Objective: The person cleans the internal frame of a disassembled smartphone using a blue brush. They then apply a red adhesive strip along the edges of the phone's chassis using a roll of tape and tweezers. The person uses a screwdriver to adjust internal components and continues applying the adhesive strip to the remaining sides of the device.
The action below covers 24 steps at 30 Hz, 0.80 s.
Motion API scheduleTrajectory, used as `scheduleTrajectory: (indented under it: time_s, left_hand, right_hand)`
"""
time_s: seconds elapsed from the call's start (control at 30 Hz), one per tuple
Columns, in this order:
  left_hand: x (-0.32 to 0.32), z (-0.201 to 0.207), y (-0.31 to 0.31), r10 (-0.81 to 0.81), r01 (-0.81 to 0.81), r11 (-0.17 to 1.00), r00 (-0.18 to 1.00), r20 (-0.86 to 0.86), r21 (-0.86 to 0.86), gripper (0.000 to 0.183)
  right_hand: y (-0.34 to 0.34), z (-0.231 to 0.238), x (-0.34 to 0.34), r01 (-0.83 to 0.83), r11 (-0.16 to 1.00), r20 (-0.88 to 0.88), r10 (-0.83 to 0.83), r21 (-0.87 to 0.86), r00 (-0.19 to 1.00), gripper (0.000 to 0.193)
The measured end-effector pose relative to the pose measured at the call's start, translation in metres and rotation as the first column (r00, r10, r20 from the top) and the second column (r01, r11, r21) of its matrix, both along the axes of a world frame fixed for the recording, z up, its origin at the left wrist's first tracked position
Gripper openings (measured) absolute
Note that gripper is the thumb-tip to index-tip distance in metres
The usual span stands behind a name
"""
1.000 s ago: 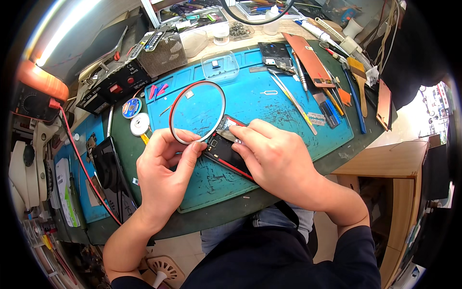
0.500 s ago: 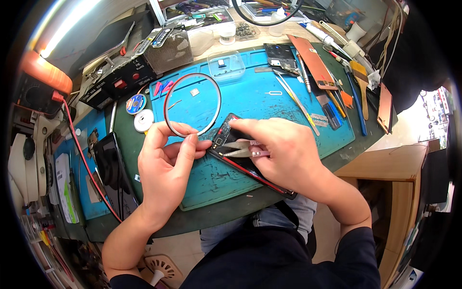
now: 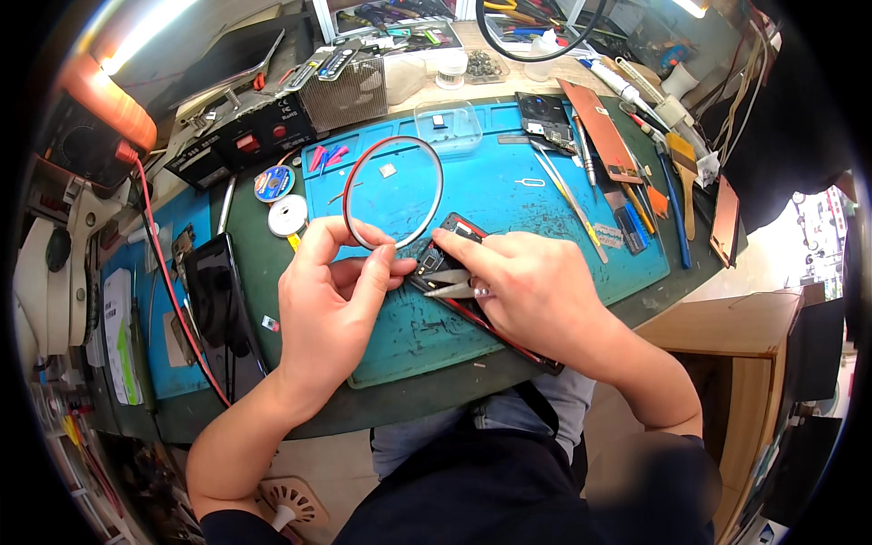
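Observation:
An opened black phone with a red edge lies on the blue work mat, running under both hands toward the table's near edge. My right hand holds metal tweezers, their tips pointing left onto the phone's inside. My left hand rests at the phone's left side, thumb and fingers pinched together close to the tweezer tips. What the fingertips pinch is too small to make out. A red and grey cable loop lies on the mat just behind the left hand.
A dark phone lies at the left beside a red wire. Two solder reels, a clear plastic dish, a black power unit, spare tweezers and several hand tools surround the mat.
The view has shifted so hands and phone sit a little lower. My right hand has drawn the tweezers slightly back along the phone; my left thumb and fingers have closed together.

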State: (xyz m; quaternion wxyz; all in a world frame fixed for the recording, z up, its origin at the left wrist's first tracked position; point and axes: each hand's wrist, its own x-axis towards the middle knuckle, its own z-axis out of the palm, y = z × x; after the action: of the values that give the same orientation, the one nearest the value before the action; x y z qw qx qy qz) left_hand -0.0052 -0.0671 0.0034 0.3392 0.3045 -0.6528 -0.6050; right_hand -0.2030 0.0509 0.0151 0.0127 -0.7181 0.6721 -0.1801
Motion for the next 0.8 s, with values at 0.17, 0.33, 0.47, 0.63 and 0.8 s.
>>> scheduleTrajectory:
  time_s: [0.17,0.33,0.47,0.63,0.8]
  left_hand:
    - [0.005,-0.003,-0.003,0.025,-0.033,0.994,0.996,-0.085,-0.102,0.014]
    - [0.005,0.004,-0.004,-0.002,-0.046,0.925,0.992,-0.127,-0.378,0.026]
    - [0.006,0.011,0.005,-0.097,0.069,0.903,0.994,-0.047,-0.424,0.034]
    - [0.01,0.03,0.041,-0.325,0.333,0.821,0.94,0.1,-0.463,0.055]
    - [0.009,0.031,0.076,-0.353,0.343,0.869,0.935,0.039,-0.356,0.049]
  right_hand:
    - [0.018,0.016,-0.024,0.263,0.963,0.371,-0.224,-0.055,0.901,0.044]
    - [0.065,0.007,-0.044,0.46,0.883,0.13,-0.447,-0.094,0.885,0.037]
    - [0.073,-0.003,-0.051,0.402,0.882,-0.103,-0.436,-0.246,0.894,0.038]
    - [0.077,0.037,-0.009,0.079,0.977,0.451,0.02,-0.2,0.892,0.037]
    - [0.097,0.038,0.006,0.006,0.999,0.67,0.022,-0.039,0.742,0.028]
